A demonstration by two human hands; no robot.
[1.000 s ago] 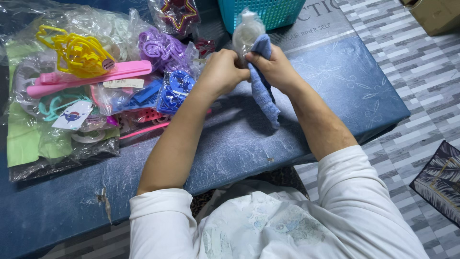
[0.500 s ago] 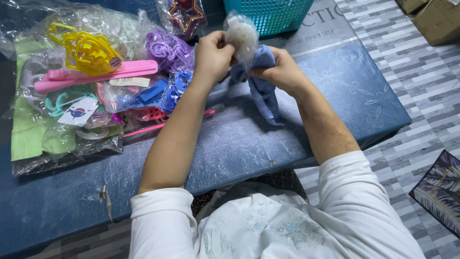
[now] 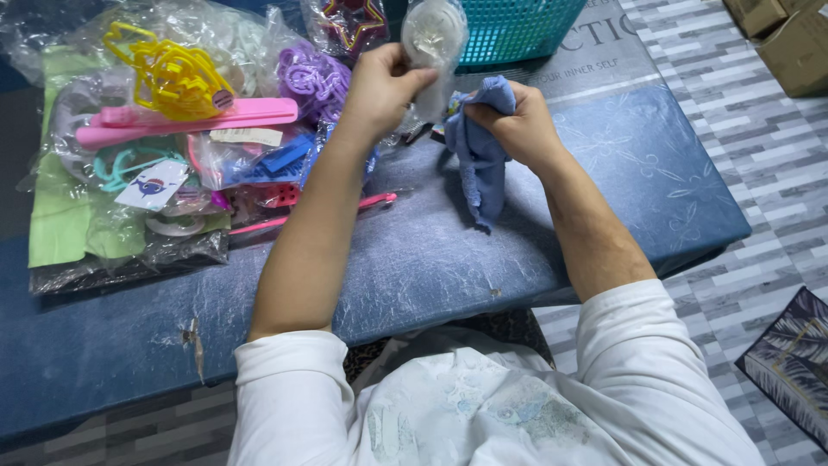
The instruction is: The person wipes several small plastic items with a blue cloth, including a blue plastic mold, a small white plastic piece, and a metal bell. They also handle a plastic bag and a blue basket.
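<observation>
On the far left of the bench, a heap of bright plastic toys in clear bags [image 3: 172, 129] is lying just where it was a second ago. The left hand [image 3: 384, 86] is now lifting a small clear plastic bag with something pale inside [image 3: 434, 39] higher than before, and its fingers are closed tight around the bag's lower part. The right hand [image 3: 517, 129] has moved away from the bag. It is gripping a soft blue cloth [image 3: 479, 155] in a closed fist, and the cloth is hanging down to the bench. So the wiping looks paused while the bag is being looked at. The dark blue bench with a scratched top [image 3: 431, 259] is sitting on a grey striped floor [image 3: 750, 173]. A teal plastic basket [image 3: 517, 30] is standing at the far side, and brown cardboard boxes [image 3: 785, 43] are sitting far right.
</observation>
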